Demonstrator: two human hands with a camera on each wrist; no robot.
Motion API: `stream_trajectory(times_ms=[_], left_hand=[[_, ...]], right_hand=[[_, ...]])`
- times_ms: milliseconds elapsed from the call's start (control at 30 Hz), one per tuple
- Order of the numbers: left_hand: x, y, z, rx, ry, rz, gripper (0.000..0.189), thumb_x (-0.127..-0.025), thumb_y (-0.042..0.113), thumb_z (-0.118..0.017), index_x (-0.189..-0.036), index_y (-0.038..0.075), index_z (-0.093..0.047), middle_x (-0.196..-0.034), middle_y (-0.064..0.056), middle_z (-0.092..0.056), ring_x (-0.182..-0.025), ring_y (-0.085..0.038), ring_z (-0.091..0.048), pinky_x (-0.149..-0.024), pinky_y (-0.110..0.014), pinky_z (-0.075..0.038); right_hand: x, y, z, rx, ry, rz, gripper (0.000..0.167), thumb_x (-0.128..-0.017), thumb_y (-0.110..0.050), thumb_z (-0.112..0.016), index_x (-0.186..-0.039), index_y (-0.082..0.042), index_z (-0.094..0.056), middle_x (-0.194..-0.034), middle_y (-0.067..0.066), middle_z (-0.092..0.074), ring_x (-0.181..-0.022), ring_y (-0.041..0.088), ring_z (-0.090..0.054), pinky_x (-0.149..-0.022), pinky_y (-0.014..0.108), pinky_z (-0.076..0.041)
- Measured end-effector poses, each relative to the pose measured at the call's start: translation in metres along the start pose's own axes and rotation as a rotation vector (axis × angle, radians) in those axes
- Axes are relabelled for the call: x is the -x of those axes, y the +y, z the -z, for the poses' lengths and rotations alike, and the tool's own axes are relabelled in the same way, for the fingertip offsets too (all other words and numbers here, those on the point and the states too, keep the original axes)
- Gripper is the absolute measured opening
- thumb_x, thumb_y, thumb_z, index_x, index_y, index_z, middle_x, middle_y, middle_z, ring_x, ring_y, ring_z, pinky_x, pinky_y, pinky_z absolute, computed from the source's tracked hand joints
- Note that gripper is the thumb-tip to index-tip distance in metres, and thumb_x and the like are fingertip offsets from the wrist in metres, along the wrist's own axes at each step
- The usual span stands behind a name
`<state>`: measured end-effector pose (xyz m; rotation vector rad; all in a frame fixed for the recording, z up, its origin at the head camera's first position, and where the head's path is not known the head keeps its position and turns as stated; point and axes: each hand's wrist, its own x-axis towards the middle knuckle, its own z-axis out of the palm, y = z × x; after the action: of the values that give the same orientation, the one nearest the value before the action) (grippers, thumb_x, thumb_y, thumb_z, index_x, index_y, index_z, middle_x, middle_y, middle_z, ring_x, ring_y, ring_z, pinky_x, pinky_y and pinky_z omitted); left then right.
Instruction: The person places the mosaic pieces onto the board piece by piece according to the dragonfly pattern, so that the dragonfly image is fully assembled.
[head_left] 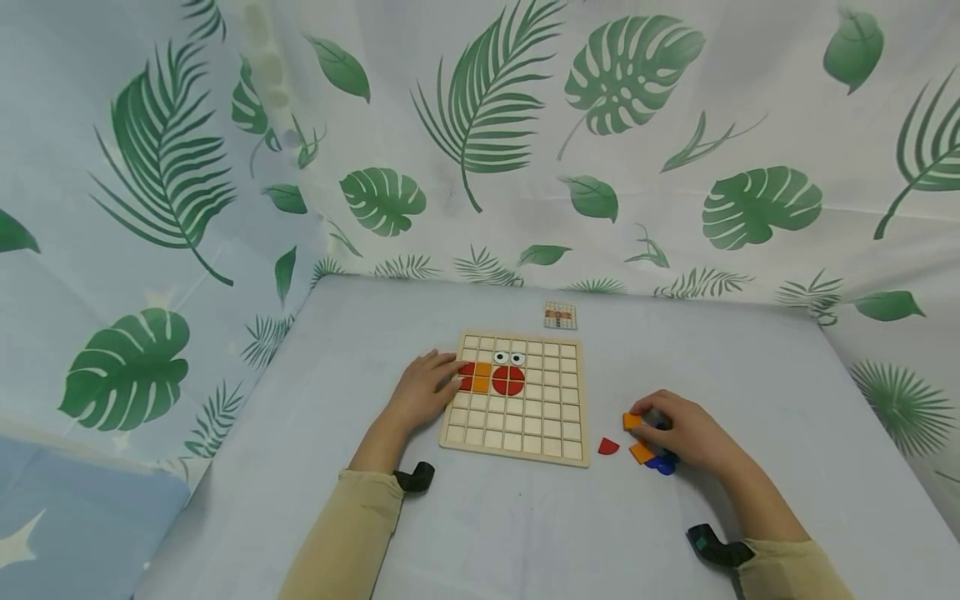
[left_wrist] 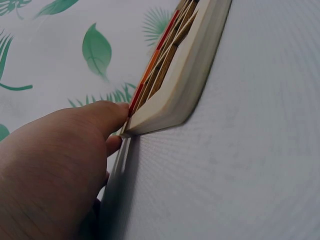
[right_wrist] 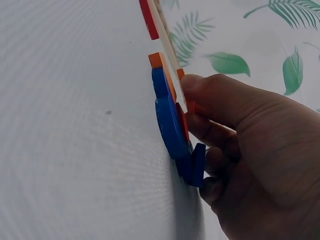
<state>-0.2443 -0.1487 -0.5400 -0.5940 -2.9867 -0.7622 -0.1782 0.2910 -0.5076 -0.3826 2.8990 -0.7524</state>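
A pale wooden grid board [head_left: 487, 437] lies on the table. Toward its upper left sit red pieces and orange squares [head_left: 482, 377] side by side, then a circle of red quarter pieces [head_left: 508, 381] with two eye tiles [head_left: 509, 358] above it. My left hand [head_left: 423, 390] rests at the board's left edge, its fingertips over the red pieces; in the left wrist view the thumb touches the board's rim [left_wrist: 165, 107]. My right hand [head_left: 693, 429] pinches an orange square tile [head_left: 632, 421] above a small pile of orange, red and blue pieces [right_wrist: 170, 127], partly hidden by the hand.
A loose red quarter piece [head_left: 608, 447] lies between the board and the pile. Behind the board is a small pattern card [head_left: 560, 316]. Leaf-printed cloth [head_left: 472, 225] hangs at the back and sides of the pale table [head_left: 510, 525].
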Motion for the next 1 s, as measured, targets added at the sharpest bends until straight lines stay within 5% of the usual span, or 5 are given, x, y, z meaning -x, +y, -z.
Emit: stream_trajectory(times_ms=[233, 500, 1000], left_hand=[[0.003, 0.003, 0.001, 0.001, -0.013, 0.018, 0.045, -0.102, 0.038, -0.051, -0.145, 0.022, -0.052, -0.154, -0.003, -0.045, -0.150, -0.031, -0.028, -0.125, -0.051, -0.019], [0.004, 0.005, 0.002, -0.001, -0.011, 0.012, 0.045, -0.103, 0.037, -0.050, -0.145, 0.022, -0.052, -0.153, -0.004, -0.046, -0.150, -0.031, -0.029, -0.125, -0.051, -0.018], [0.002, 0.003, 0.002, -0.007, 0.006, 0.004, 0.045, -0.102, 0.037, -0.052, -0.144, 0.022, -0.053, -0.153, -0.003, -0.046, -0.149, -0.031, -0.030, -0.125, -0.052, -0.020]], right_hand=[[0.001, -0.006, 0.006, 0.002, 0.007, 0.013, 0.024, -0.089, -0.033, -0.074, -0.107, -0.019, -0.069, -0.108, 0.001, -0.067, -0.088, 0.017, -0.053, -0.075, 0.032, -0.050], [-0.006, -0.019, 0.015, 0.004, 0.014, 0.033, 0.022, -0.088, -0.030, -0.075, -0.108, -0.021, -0.069, -0.108, 0.001, -0.066, -0.092, 0.022, -0.054, -0.078, 0.036, -0.052], [-0.058, -0.063, 0.013, -0.010, 0.002, 0.111, 0.023, -0.091, -0.029, -0.072, -0.109, -0.017, -0.068, -0.105, 0.001, -0.064, -0.087, 0.020, -0.051, -0.074, 0.031, -0.046]])
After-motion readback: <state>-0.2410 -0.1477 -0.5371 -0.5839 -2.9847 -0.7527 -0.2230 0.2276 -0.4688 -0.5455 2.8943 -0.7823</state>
